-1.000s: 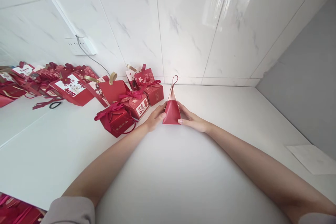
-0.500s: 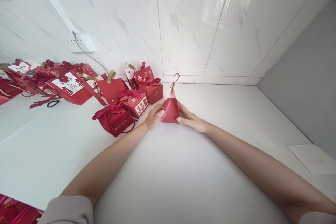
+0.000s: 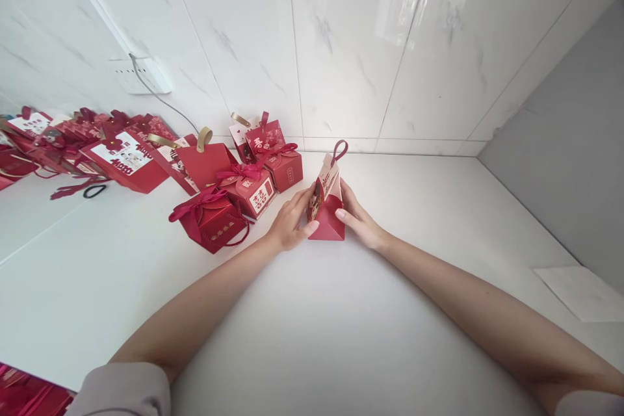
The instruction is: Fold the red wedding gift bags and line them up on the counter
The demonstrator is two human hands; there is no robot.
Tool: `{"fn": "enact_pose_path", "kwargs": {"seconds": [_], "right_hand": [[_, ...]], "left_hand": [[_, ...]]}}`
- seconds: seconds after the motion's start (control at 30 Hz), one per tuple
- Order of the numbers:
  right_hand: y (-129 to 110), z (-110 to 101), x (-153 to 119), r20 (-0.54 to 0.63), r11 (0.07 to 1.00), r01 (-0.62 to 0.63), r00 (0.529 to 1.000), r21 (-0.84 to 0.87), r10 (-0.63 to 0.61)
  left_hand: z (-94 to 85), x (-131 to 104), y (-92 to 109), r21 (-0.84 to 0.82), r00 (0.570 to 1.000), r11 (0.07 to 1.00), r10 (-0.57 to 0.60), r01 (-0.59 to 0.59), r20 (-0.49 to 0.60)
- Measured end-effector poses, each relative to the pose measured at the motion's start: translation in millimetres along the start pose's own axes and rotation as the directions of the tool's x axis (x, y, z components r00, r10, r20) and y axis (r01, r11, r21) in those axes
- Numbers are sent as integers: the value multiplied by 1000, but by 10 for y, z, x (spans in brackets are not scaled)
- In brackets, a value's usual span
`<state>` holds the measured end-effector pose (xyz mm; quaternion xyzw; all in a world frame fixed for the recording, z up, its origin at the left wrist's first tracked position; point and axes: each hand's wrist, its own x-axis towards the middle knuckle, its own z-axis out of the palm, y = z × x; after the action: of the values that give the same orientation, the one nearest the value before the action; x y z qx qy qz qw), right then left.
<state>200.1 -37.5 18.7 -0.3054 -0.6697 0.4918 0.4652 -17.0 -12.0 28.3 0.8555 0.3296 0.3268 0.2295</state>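
Observation:
Between my hands a small red gift box stands upright on the white table. It tapers toward the top, with a pale printed face turned partly left and a dark red loop handle above. My left hand grips its left side, the thumb near the lower front edge. On the opposite side my right hand holds it, thumb on the front face and fingers behind. Just left of my left hand sits a red box with a double-happiness label. Beside that one is a red box with a ribbon bow.
More red gift boxes line the back left along the tiled wall. A black ring lies near them. A cable hangs from a wall socket. At the right lies a white sheet.
The gift box has turned so its printed left face shows, and it has come slightly nearer and to the right. Both hands have moved along with it.

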Motion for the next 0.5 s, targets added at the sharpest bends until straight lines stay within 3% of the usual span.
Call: {"fn": "enact_pose_path", "kwargs": {"seconds": [0.23,0.5], "right_hand": [[-41,19,34,-20,992,-123,992,-15,123],[-92,-61,80,97,995,-93,991,-29,96]], "left_hand": [[80,16,110,-114,977,977,-191,181,-89],[76,51,69,-196,974,966,-194,169,-114]]}}
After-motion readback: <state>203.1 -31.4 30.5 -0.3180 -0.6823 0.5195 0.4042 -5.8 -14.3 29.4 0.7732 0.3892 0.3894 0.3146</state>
